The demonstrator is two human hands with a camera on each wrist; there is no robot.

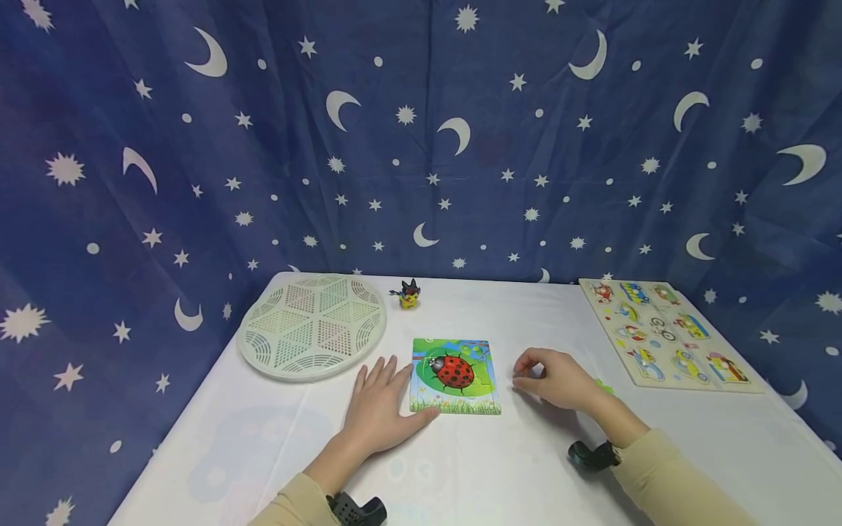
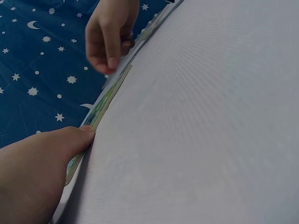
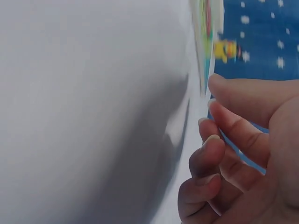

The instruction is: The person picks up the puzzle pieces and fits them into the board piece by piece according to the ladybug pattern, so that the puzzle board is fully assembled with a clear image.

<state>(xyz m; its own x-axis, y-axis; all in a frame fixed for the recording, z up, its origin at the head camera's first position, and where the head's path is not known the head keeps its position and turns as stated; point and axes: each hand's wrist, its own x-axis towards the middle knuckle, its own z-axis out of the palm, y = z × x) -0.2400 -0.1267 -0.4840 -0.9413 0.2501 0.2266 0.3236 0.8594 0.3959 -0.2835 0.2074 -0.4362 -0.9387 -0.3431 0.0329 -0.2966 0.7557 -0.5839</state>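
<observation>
A ladybug jigsaw puzzle [image 1: 454,374] lies flat on the white table, its picture whole within the square board. My left hand [image 1: 384,410] rests at its left side, fingers stretched out and the thumb touching the lower edge. In the left wrist view, the left thumb [image 2: 77,140] presses on the board's rim. Just right of the puzzle hovers my right hand [image 1: 555,378], its fingers loosely bent. In the right wrist view nothing shows between the right hand's [image 3: 233,144] thumb and fingertips, and the puzzle's edge [image 3: 204,46] stands beyond them.
A round pale-green perforated board [image 1: 314,326] sits at the back left. Behind the puzzle stands a small yellow figurine [image 1: 408,294] with a dark top. A wooden picture puzzle board [image 1: 667,336] lies at the right. Something green [image 1: 603,386] shows partly behind the right wrist.
</observation>
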